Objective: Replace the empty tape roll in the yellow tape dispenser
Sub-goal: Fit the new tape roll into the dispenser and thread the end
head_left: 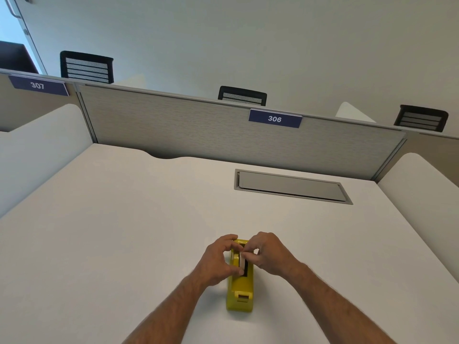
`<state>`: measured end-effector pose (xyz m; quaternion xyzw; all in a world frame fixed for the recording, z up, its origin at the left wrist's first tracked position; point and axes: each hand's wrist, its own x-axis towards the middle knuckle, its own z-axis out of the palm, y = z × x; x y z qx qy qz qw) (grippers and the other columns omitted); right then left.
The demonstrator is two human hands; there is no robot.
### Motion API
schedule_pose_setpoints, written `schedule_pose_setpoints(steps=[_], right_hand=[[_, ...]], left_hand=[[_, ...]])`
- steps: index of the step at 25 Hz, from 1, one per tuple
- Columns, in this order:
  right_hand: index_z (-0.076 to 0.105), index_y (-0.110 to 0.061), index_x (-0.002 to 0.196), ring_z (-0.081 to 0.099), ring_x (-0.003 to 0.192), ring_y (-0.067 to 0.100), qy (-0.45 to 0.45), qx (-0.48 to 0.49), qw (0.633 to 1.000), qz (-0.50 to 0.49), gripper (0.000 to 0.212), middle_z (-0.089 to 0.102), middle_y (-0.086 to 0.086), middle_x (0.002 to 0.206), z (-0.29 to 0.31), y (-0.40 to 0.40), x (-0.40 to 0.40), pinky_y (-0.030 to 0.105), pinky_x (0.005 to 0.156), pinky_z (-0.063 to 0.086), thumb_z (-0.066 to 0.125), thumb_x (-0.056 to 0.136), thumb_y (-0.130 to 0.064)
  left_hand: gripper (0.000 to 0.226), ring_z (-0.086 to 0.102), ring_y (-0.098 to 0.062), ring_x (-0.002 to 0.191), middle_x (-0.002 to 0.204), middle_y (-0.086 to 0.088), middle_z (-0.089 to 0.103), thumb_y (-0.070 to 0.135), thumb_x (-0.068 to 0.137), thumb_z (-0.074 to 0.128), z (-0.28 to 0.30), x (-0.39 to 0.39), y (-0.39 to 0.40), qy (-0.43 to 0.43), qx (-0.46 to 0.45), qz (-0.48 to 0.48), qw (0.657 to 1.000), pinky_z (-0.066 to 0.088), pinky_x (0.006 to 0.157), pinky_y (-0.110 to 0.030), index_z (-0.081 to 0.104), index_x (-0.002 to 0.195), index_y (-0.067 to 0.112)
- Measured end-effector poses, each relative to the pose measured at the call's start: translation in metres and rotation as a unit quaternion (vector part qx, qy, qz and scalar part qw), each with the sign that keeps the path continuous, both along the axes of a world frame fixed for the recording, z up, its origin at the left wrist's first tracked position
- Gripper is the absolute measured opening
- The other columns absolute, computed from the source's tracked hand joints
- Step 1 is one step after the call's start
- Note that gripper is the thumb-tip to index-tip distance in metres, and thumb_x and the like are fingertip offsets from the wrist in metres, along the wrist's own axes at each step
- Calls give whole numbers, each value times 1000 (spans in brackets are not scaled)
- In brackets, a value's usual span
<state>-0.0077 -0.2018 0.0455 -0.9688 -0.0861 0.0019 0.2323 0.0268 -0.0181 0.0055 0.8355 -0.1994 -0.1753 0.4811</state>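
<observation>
A yellow tape dispenser [240,290] stands on the white desk [124,232], its cutter end toward me. A white tape roll [242,262] sits upright in its slot, partly hidden by fingers. My left hand [219,261] wraps the dispenser's left side, thumb and fingertips touching the roll. My right hand [269,254] comes from the right, its fingertips pinching the top of the roll. I cannot tell whether the roll carries tape or is bare.
A grey cable hatch [291,186] is set into the desk at the back right. A grey partition [223,137] with a "306" label [275,118] closes the far edge. White side dividers flank the desk. Black chairs show beyond.
</observation>
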Motion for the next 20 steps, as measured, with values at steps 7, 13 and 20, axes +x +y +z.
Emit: schedule_pose_setpoints(steps=[7, 13, 20], right_hand=[[79, -21, 93, 57, 78, 14, -26, -19, 999, 8, 18, 75, -2, 82, -3, 2, -1, 33, 70, 49, 64, 92, -31], [79, -23, 97, 57, 79, 11, -13, -17, 1000, 3, 20, 75, -4, 85, -2, 2, -1, 31, 71, 50, 65, 90, -36], [80, -23, 94, 57, 77, 12, -15, -15, 1000, -14, 20, 75, -2, 82, -2, 4, 0, 30, 69, 47, 67, 89, -36]], left_hand=[[54, 51, -9, 118, 145, 13, 47, 24, 60, 92, 2, 0, -1, 3, 5, 5, 1000, 40, 85, -18, 67, 107, 35], [54, 52, -9, 118, 144, 13, 47, 24, 60, 92, 3, 0, -1, 4, 9, 4, 1000, 42, 88, -21, 68, 106, 35], [56, 51, -9, 119, 144, 13, 47, 25, 59, 92, 3, 0, -3, -1, 22, 7, 1000, 44, 89, -22, 68, 109, 35]])
